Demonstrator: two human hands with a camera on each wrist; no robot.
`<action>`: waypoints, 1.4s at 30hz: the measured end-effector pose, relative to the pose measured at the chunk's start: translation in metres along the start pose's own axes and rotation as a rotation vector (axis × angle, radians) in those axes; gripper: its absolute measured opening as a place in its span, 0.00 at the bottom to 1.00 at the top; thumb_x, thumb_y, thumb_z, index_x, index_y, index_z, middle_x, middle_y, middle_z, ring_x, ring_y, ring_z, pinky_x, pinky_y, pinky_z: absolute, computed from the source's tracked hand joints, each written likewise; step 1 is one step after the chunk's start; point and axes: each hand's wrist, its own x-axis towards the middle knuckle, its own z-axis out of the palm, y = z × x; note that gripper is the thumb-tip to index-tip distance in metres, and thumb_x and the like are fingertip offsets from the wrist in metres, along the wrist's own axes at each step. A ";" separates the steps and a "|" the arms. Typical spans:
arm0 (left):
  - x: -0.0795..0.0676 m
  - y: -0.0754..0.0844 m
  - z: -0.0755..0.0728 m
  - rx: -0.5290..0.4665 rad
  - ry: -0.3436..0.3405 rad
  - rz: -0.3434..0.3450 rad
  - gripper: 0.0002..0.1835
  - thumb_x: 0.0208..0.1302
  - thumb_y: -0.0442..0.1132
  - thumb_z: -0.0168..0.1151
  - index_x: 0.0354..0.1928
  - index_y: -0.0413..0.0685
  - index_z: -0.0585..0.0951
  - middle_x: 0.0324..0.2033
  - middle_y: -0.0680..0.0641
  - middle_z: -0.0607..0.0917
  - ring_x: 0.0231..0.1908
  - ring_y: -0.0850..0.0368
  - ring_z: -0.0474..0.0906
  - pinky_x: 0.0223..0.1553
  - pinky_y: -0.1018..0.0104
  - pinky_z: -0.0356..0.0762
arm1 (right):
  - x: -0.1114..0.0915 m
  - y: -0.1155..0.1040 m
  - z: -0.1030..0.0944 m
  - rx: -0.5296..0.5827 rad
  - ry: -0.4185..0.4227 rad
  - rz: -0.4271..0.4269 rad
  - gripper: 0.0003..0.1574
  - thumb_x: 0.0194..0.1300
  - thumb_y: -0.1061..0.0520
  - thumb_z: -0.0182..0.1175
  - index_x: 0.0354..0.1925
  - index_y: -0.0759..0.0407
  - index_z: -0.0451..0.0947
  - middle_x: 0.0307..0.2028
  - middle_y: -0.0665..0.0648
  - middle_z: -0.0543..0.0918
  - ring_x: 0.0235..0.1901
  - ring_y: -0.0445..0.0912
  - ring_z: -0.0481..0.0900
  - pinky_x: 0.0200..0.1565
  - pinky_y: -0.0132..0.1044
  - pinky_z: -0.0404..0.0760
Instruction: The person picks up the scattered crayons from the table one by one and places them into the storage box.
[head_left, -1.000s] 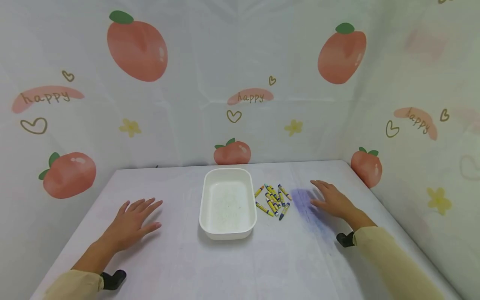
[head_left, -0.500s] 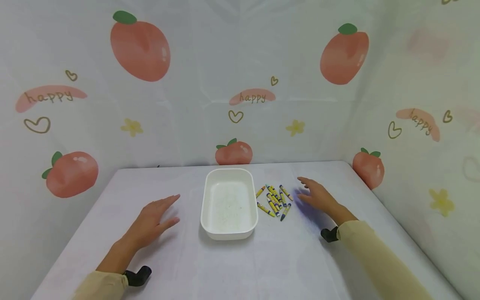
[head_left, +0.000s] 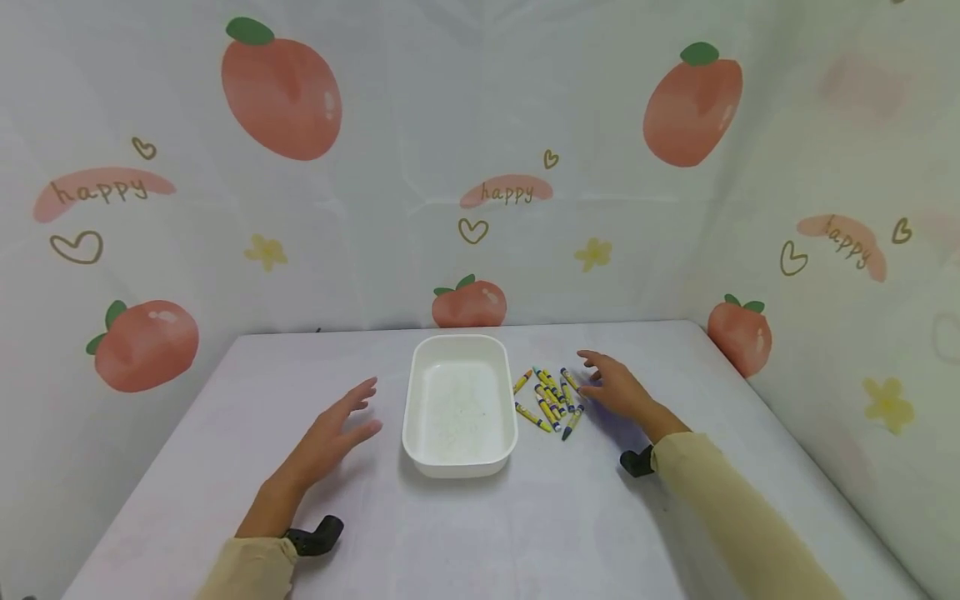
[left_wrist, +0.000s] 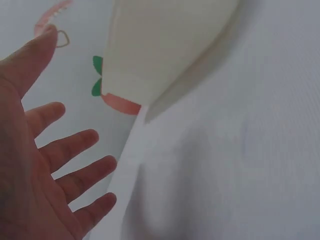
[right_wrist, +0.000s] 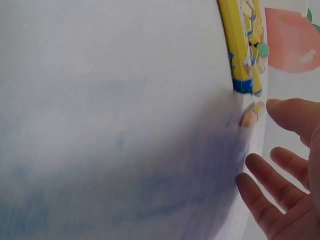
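Several crayons (head_left: pixel 532 417) in yellow wrappers lie loosely heaped on the table, right beside a white plastic tray (head_left: pixel 459 470). My right hand (head_left: pixel 618 392) hovers at the right side of the heap with fingers spread and nothing held; its thumb overlaps the end of a peach-tipped crayon in the head view. From the right wrist, a yellow crayon (right_wrist: pixel 234 45) shows up close, beyond the thumb (right_wrist: pixel 292 116). Left of the tray, my left hand (head_left: pixel 324 446) is raised with fingers apart and holds nothing. The left wrist view has the tray's side wall (left_wrist: pixel 155 50) past those fingers (left_wrist: pixel 75 147).
A white cloth (head_left: pixel 480 550) covers the table, with a blue-purple stain (right_wrist: pixel 205 165) under the right hand. White curtains (head_left: pixel 390 167) printed with peaches stand behind and at the sides. Black camera mounts (head_left: pixel 317 536) sit on the wrists.
Both hands have moved inward: the left hand to the right, closer to the tray, and the right hand to the left, up to the crayons. Tray and crayons stay put.
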 end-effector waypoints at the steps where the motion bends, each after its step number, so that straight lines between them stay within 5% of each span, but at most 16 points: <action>1: 0.002 0.002 0.002 -0.024 -0.007 -0.018 0.37 0.68 0.55 0.58 0.75 0.59 0.58 0.68 0.43 0.67 0.65 0.37 0.63 0.58 0.30 0.61 | 0.002 -0.002 0.001 0.000 -0.005 0.011 0.46 0.61 0.59 0.67 0.72 0.60 0.58 0.58 0.66 0.74 0.52 0.58 0.77 0.53 0.54 0.76; 14: 0.014 0.017 0.017 -0.282 -0.081 -0.044 0.43 0.59 0.49 0.69 0.74 0.51 0.60 0.70 0.41 0.65 0.67 0.37 0.61 0.62 0.40 0.63 | 0.017 -0.017 0.008 -0.007 -0.058 0.120 0.44 0.60 0.61 0.66 0.71 0.58 0.60 0.47 0.63 0.78 0.43 0.54 0.77 0.46 0.49 0.77; 26: 0.010 0.011 0.024 -0.316 -0.086 -0.043 0.44 0.56 0.46 0.72 0.73 0.52 0.62 0.70 0.43 0.65 0.67 0.36 0.61 0.62 0.37 0.61 | 0.024 -0.016 0.015 0.013 -0.065 0.181 0.40 0.61 0.62 0.66 0.69 0.61 0.63 0.38 0.58 0.80 0.35 0.49 0.78 0.38 0.44 0.78; 42: 0.011 0.012 0.028 -0.332 -0.086 -0.043 0.45 0.54 0.45 0.73 0.73 0.52 0.63 0.70 0.43 0.65 0.68 0.37 0.60 0.63 0.38 0.60 | 0.024 -0.019 0.013 0.038 -0.007 0.174 0.28 0.63 0.64 0.59 0.62 0.63 0.72 0.41 0.60 0.81 0.39 0.52 0.77 0.40 0.44 0.78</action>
